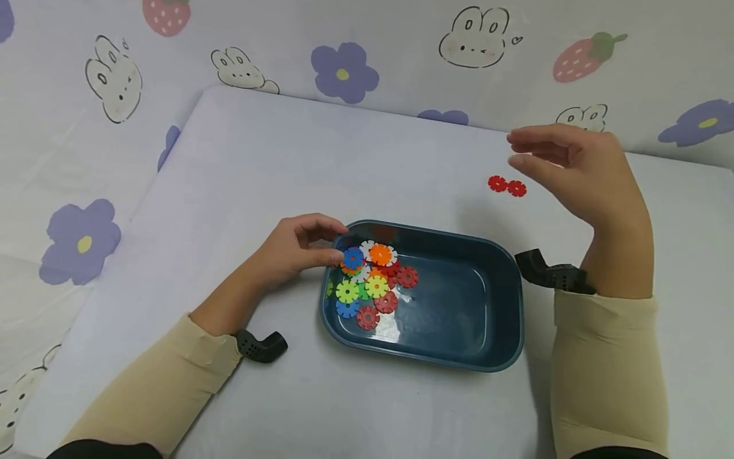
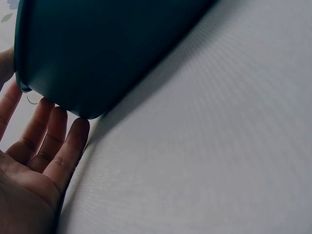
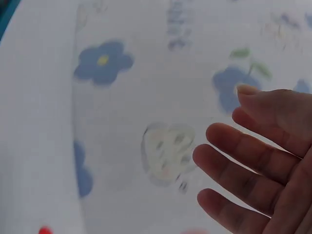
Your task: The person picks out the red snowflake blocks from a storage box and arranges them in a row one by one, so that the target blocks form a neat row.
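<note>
Red discs [image 1: 497,183] lie right of centre in the head view, on the surface [image 1: 344,166] below the right hand [image 1: 585,169], fingers loosely spread, holding nothing; edge-pinching should suit them. The left hand [image 1: 295,247] pinches the tub [image 1: 447,296], lower centre; light pressure should steady it.

Over the right half of the rectangular dark-teal plastic bin [image 1: 447,299] a hand could drop straight to the bare floor, hemmed only by the raised walls. Its left half is blocked by a heap of multicoloured notched plastic discs [image 1: 376,286], and the left hand [image 1: 304,245] bars the left rim. Flat white tabletop [image 1: 321,159] gives passage along the far and near sides. At far right, two red notched plastic discs [image 1: 515,189] and the raised right hand [image 1: 590,178] narrow the way.
</note>
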Tool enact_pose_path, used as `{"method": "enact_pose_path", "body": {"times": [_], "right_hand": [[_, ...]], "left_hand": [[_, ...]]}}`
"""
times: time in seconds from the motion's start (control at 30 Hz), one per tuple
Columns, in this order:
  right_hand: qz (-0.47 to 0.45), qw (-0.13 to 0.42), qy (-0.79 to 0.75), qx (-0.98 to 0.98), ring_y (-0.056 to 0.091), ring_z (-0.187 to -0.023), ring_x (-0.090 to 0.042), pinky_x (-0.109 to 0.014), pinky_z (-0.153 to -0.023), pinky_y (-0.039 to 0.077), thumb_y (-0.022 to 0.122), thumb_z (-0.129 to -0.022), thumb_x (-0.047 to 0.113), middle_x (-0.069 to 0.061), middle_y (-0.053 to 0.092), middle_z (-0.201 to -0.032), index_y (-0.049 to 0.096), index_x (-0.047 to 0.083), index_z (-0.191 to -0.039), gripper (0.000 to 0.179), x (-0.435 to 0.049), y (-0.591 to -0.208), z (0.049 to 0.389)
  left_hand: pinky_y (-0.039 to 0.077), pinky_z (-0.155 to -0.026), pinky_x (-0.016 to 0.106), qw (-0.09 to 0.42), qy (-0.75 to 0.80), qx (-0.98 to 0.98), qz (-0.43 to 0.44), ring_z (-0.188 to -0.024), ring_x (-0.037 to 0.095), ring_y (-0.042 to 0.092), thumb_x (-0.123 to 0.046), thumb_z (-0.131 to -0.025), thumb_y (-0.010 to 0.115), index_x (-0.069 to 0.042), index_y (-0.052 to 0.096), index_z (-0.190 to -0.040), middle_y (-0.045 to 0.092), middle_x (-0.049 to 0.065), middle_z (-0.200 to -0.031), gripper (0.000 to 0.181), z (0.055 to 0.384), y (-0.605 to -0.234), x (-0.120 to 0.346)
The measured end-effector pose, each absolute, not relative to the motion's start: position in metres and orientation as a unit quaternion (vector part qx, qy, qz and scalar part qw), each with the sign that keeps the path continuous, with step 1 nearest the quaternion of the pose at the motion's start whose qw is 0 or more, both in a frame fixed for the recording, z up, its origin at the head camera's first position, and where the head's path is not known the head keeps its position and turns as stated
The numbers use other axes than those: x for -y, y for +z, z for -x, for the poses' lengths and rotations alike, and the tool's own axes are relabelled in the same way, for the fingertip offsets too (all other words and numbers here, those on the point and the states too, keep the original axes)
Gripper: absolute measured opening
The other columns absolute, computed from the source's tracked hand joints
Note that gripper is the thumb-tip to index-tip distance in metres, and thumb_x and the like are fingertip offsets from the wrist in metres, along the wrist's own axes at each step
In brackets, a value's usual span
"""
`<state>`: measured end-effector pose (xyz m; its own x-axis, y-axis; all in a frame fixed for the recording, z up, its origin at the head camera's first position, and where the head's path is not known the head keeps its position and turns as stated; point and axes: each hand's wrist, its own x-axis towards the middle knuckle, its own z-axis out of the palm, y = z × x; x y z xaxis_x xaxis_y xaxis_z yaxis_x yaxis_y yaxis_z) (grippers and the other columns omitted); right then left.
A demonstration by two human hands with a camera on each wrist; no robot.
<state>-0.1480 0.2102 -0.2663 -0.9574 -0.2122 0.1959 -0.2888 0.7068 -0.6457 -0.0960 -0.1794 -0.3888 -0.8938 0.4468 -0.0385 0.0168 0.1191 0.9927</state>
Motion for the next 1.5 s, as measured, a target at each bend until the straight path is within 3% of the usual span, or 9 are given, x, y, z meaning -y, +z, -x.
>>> {"method": "enact_pose_path", "body": {"times": [0.07,0.2,0.3,0.43,0.73,0.9,1.17,1.37,1.5], "right_hand": [[-0.208,0.083,0.352,0.909,0.061,-0.106,0.011,-0.008,-0.089,0.046,0.074,-0.089,0.020,-0.003,0.071,-0.118,0.070,0.016,-0.124,0.035,-0.194,-0.255,0.136],[-0.353,0.099,0.320,0.874,0.063,-0.111,-0.001,-0.008,-0.094,0.043,0.078,-0.081,0.005,-0.005,0.072,-0.115,0.070,0.010,-0.122,0.042,-0.161,-0.245,0.113],[-0.410,0.040,0.311,0.856,0.066,-0.110,-0.014,-0.018,-0.096,0.049,0.079,-0.081,0.007,-0.003,0.072,-0.116,0.069,0.010,-0.122,0.042,-0.137,-0.247,0.102],[-0.433,-0.062,0.310,0.844,0.066,-0.109,-0.015,-0.036,-0.092,0.055,0.078,-0.085,0.017,0.001,0.071,-0.116,0.069,0.012,-0.122,0.039,-0.114,-0.258,0.100],[-0.391,-0.232,0.311,0.835,0.067,-0.106,-0.020,-0.041,-0.090,0.056,0.074,-0.089,0.020,-0.003,0.071,-0.117,0.068,0.012,-0.125,0.037,-0.096,-0.296,0.116],[-0.359,-0.291,0.286,0.839,0.069,-0.099,-0.015,-0.036,-0.087,0.057,0.073,-0.089,0.018,-0.003,0.071,-0.113,0.067,0.012,-0.125,0.037,-0.091,-0.306,0.120],[-0.301,-0.289,0.156,0.895,0.064,-0.078,-0.015,-0.030,-0.072,0.057,0.078,-0.084,0.022,-0.002,0.073,-0.091,0.067,0.008,-0.123,0.043,-0.078,-0.312,0.117],[-0.284,-0.264,0.058,0.920,0.062,-0.074,-0.018,-0.032,-0.070,0.055,0.080,-0.082,0.033,-0.003,0.072,-0.087,0.074,0.008,-0.109,0.038,-0.067,-0.318,0.114],[-0.294,-0.263,0.047,0.918,0.059,-0.072,-0.018,-0.031,-0.065,0.053,0.078,-0.082,0.040,0.001,0.068,-0.080,0.072,0.010,-0.108,0.040,-0.059,-0.324,0.113]], "left_hand": [[0.057,-0.088,0.032,0.166,0.645,-0.729,-0.158,-0.111,0.026,0.060,-0.016,-0.085,0.077,-0.005,0.065,-0.120,0.064,0.010,-0.121,0.039,0.096,-0.389,0.181],[0.057,-0.088,0.033,0.166,0.646,-0.729,-0.155,-0.111,0.026,0.060,-0.016,-0.085,0.077,-0.006,0.065,-0.120,0.063,0.010,-0.121,0.039,0.096,-0.388,0.182],[0.057,-0.087,0.033,0.166,0.647,-0.728,-0.156,-0.111,0.026,0.061,-0.016,-0.085,0.077,-0.005,0.064,-0.120,0.063,0.010,-0.122,0.039,0.096,-0.388,0.182],[0.058,-0.085,0.034,0.167,0.654,-0.720,-0.161,-0.109,0.027,0.061,-0.014,-0.085,0.077,-0.002,0.064,-0.121,0.063,0.013,-0.120,0.040,0.097,-0.388,0.182],[0.058,-0.086,0.035,0.172,0.653,-0.719,-0.165,-0.107,0.028,0.061,-0.014,-0.086,0.076,-0.002,0.063,-0.121,0.063,0.014,-0.118,0.039,0.096,-0.391,0.179],[0.054,-0.092,0.031,0.165,0.643,-0.729,-0.167,-0.109,0.025,0.060,-0.014,-0.085,0.077,-0.004,0.064,-0.120,0.063,0.013,-0.121,0.039,0.097,-0.390,0.180],[0.052,-0.093,0.032,0.162,0.643,-0.729,-0.168,-0.109,0.024,0.061,-0.012,-0.085,0.076,-0.004,0.064,-0.120,0.063,0.012,-0.121,0.037,0.098,-0.388,0.182],[0.052,-0.094,0.032,0.159,0.642,-0.730,-0.170,-0.108,0.023,0.061,-0.014,-0.085,0.077,-0.004,0.064,-0.120,0.064,0.011,-0.120,0.038,0.098,-0.387,0.183],[0.053,-0.092,0.032,0.158,0.639,-0.732,-0.174,-0.108,0.023,0.061,-0.016,-0.085,0.077,-0.007,0.065,-0.119,0.065,0.008,-0.118,0.037,0.099,-0.389,0.183]]}}
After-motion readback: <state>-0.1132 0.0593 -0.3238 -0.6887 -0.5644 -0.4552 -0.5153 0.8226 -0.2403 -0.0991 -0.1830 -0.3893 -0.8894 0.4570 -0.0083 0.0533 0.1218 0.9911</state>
